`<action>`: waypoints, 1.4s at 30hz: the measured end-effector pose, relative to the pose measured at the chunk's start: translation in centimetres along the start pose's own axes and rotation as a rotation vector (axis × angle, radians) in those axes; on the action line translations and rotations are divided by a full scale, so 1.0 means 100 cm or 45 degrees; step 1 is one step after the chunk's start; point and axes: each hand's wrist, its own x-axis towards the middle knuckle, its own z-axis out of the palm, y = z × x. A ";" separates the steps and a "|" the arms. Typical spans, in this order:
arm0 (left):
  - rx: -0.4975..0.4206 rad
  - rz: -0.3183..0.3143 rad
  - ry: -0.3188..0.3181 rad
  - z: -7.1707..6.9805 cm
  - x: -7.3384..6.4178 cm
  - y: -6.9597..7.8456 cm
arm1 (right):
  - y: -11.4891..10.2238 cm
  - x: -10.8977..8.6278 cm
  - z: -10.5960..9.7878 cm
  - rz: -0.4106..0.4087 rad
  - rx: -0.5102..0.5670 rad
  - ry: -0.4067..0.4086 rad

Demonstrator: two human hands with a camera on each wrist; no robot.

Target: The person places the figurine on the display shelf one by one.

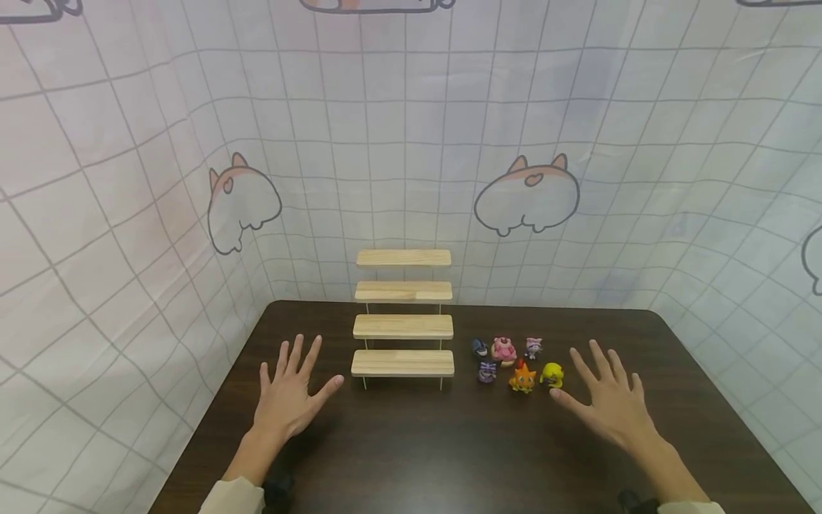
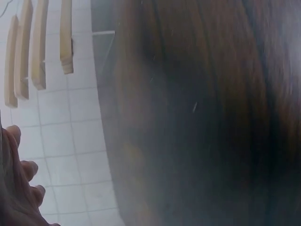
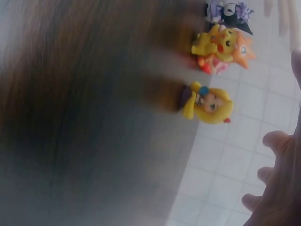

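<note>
My left hand (image 1: 287, 396) is held palm down over the table's left part, fingers spread, holding nothing. To its right stands a stepped wooden rack (image 1: 403, 363) with several pale shelves on thin wire legs. My right hand (image 1: 613, 401) hovers on the right side, also with spread fingers and nothing in it. Its thumb points toward a yellow-haired figurine (image 1: 551, 375). Beside that one are an orange figurine (image 1: 523, 378), a pink one (image 1: 504, 350), a purple-striped one (image 1: 486, 372), a dark blue one (image 1: 479, 348) and a small pinkish-purple one (image 1: 533, 348).
Everything stands on a dark wood-grain table (image 1: 443, 442) with rounded far corners. A white grid-patterned cloth (image 1: 385, 178) with cartoon animal prints hangs behind it and along both sides. The rack is near the table's back edge, left of the figurines.
</note>
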 end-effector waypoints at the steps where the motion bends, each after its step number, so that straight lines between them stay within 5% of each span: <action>1: -0.023 -0.005 -0.001 0.002 -0.001 0.001 | -0.001 0.000 0.002 0.007 0.014 0.003; 13: -0.365 -0.113 0.076 0.031 -0.005 0.011 | 0.000 0.005 0.026 0.076 0.242 0.021; 29: -1.188 -0.306 0.263 0.051 0.008 0.033 | 0.015 0.021 0.040 0.216 0.741 -0.042; 35: -1.464 -0.350 0.252 0.058 0.014 0.037 | 0.016 0.023 0.047 0.293 0.904 -0.046; 42: -1.606 -0.432 0.246 0.065 0.022 0.037 | 0.015 0.029 0.054 0.358 1.020 -0.065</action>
